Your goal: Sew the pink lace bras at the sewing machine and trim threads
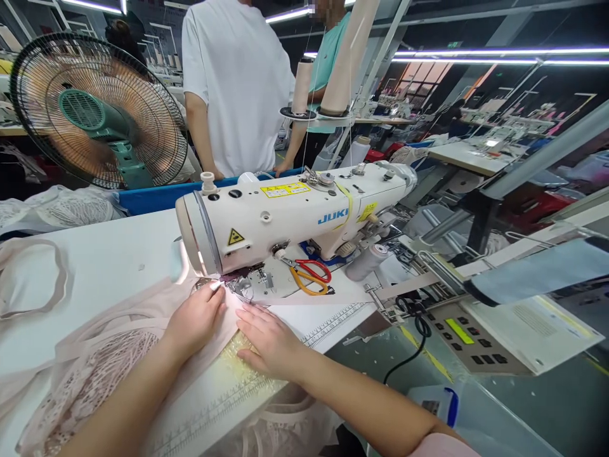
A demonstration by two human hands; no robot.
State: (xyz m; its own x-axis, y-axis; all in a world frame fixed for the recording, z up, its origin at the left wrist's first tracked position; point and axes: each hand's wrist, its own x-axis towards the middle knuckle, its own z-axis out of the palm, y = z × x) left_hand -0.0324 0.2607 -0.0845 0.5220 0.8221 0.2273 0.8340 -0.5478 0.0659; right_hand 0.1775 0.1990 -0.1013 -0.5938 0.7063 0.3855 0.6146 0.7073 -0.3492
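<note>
At one machine (285, 212) | on one cloth (159, 303): left hand (197, 316), grip unclear; right hand (269, 336), flat

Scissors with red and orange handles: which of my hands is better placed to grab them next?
Probably your right hand: it lies nearer the scissors. Your left hand is farther away, on the pale pink fabric by the sewing machine head.

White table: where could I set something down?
Mostly bare tabletop lies between the fabric loop, lace cloth and sewing machine. It's crowded where left hand and right hand lie, and around the scissors and spool.
</note>
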